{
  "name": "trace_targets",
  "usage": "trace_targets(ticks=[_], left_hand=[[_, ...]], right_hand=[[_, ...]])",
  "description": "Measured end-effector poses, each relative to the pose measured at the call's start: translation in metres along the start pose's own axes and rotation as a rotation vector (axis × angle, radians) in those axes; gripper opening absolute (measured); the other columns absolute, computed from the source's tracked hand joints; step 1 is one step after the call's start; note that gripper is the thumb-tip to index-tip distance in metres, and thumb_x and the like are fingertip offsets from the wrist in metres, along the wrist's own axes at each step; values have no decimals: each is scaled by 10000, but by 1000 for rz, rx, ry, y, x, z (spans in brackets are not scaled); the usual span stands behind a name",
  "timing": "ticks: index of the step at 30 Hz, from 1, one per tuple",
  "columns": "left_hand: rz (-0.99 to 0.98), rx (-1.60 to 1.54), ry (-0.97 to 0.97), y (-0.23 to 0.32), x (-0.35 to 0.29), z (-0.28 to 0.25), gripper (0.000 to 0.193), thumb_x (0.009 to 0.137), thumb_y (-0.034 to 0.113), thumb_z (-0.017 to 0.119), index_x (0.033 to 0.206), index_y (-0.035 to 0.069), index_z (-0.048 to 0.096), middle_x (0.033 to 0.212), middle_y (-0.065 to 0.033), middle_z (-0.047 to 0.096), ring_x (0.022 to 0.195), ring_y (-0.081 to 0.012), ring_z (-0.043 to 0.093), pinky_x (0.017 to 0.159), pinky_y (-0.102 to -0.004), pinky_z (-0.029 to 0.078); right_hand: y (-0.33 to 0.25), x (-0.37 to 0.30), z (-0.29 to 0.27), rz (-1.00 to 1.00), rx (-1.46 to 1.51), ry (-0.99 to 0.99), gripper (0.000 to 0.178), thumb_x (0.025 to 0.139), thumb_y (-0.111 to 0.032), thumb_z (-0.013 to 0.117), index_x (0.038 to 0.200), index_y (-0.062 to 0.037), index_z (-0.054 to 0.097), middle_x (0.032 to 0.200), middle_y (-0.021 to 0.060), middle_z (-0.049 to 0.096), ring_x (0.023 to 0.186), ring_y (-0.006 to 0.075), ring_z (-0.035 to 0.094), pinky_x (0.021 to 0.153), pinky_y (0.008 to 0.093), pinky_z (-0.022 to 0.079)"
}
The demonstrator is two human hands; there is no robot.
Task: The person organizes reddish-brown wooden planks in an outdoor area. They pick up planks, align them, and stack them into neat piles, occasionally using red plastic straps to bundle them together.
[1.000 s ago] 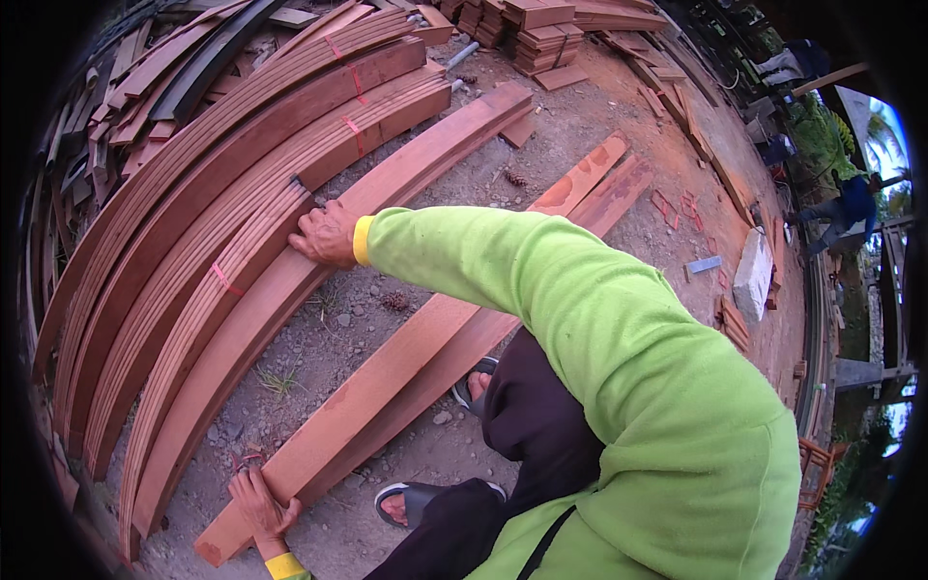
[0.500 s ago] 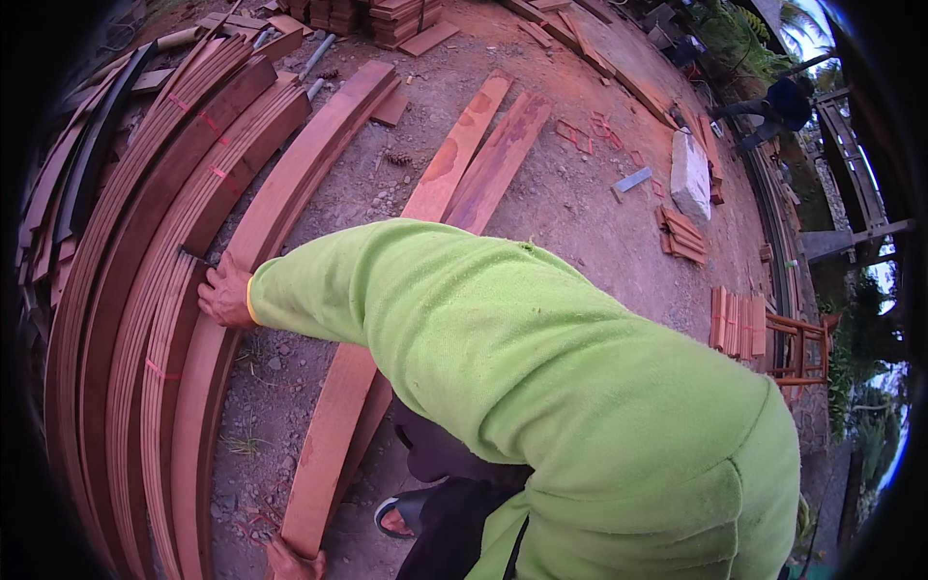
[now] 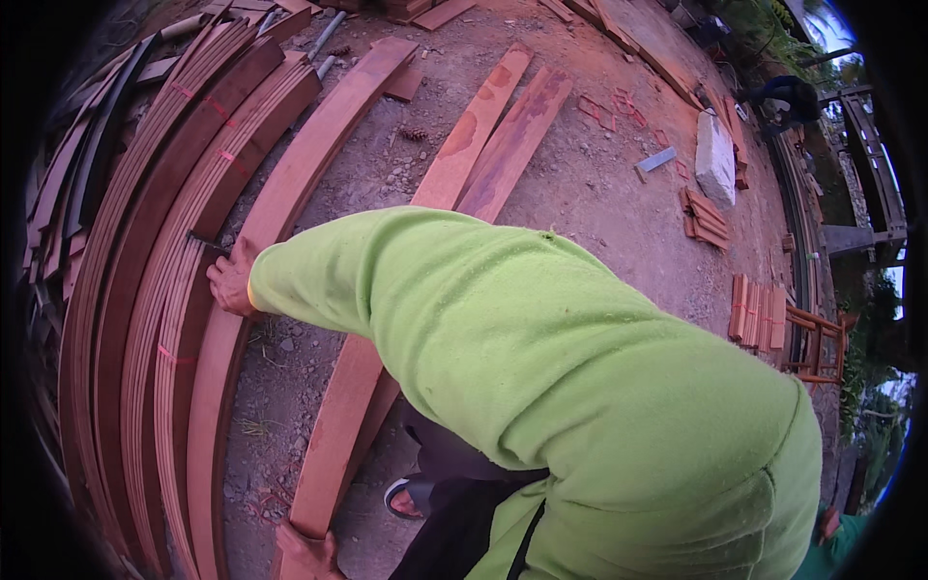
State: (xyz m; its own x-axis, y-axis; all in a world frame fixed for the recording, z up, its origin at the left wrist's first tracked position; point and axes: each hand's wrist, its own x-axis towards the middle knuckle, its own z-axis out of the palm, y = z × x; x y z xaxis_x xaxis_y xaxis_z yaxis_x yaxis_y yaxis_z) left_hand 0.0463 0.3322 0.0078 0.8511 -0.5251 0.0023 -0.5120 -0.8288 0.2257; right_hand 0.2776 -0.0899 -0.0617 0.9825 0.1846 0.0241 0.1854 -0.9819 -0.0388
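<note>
My right arm, in a light green sleeve, stretches across to the left. Its hand, my right hand (image 3: 232,280), is closed over the edge of a long reddish-brown plank (image 3: 290,188), against a stack of similar planks (image 3: 174,319) bound with red straps. A thin dark rod (image 3: 205,242) pokes out of that stack by my fingertips. At the lower edge, my left hand (image 3: 307,553) grips the near end of another long plank (image 3: 333,435). My sleeve covers the middle of this plank. A purple-stained plank (image 3: 517,145) lies alongside it.
My sandalled foot (image 3: 401,498) stands on gravelly dirt. Small timber bundles (image 3: 757,314), a pale block (image 3: 715,159), a grey metal piece (image 3: 655,162) and red strap scraps (image 3: 619,108) lie to the right. One person (image 3: 793,97) works far right; another's hand (image 3: 829,524) shows lower right.
The whole view has shifted slightly, moving the scene right. Both hands keep their places on the planks. Another person's hand and darker green sleeve have come in at lower right.
</note>
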Motion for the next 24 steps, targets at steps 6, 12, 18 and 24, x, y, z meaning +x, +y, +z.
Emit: trace_targets(ticks=[6, 12, 18, 24], left_hand=[[-16, -4, -77, 22, 20, 0, 730, 480, 293, 714, 1111, -7, 507, 927, -190, 493, 912, -399, 495, 810, -458, 402], [-13, -38, -48, 31, 26, 0, 712, 465, 281, 722, 1087, -1, 518, 912, -180, 492, 898, -383, 499, 806, -453, 402], [22, -51, -65, 26, 51, -20, 743, 437, 247, 779, 1098, 8, 536, 916, -154, 506, 857, -338, 512, 770, -428, 410], [-38, 21, -43, 14, 51, -35, 783, 456, 252, 788, 1170, 32, 552, 1021, -120, 558, 988, -302, 550, 948, -429, 410]], right_hand=[[42, -34, -24, -118, 142, -68, 379, 825, -226, 568, 1148, -27, 580, 1116, 145, 567, 1073, 308, 532, 749, 592, 409], [41, -32, -34, -242, 21, -222, 425, 782, -236, 645, 1167, -71, 572, 1151, 160, 549, 1140, 324, 507, 811, 583, 407], [29, -61, -88, -412, 85, -39, 647, 767, -139, 674, 1344, -28, 405, 1373, 188, 429, 1262, 370, 416, 940, 547, 382], [0, -132, -93, -559, 527, -787, 865, 776, -447, 724, 1387, 25, 334, 1331, 278, 468, 1137, 449, 522, 978, 442, 438]])
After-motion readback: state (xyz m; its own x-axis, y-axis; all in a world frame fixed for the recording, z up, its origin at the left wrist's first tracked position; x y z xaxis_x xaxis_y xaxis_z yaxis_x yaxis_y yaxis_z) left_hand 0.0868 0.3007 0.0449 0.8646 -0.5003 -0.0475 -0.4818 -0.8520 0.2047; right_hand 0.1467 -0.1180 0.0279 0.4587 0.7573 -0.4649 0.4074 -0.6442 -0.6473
